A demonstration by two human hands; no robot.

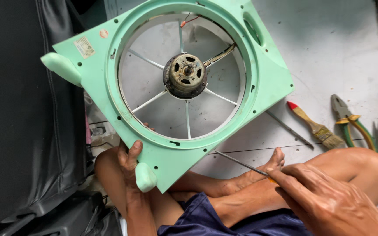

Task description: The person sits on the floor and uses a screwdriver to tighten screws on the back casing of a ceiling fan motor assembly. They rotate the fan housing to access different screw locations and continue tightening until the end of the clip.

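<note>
Left hand (130, 159): grips the lower edge of the green fan frame (265, 74), fingers hidden behind it.
Right hand (329, 196): clenched on a screwdriver (241, 163), handle hidden.
Motor (185, 75): above the left hand.
Labels: pale rectangular sticker (85, 46) and round red one (104, 33), top left.
Floor: paintbrush (316, 127), pliers (348, 120) beyond the right hand.

I see even, soft daylight; the pale floor (337, 52) reads bright, without glare. The left side falls dark. Shadows stay faint under the green fan frame (267, 83). Focus is sharp throughout, with slight stretching toward the corners.
</note>
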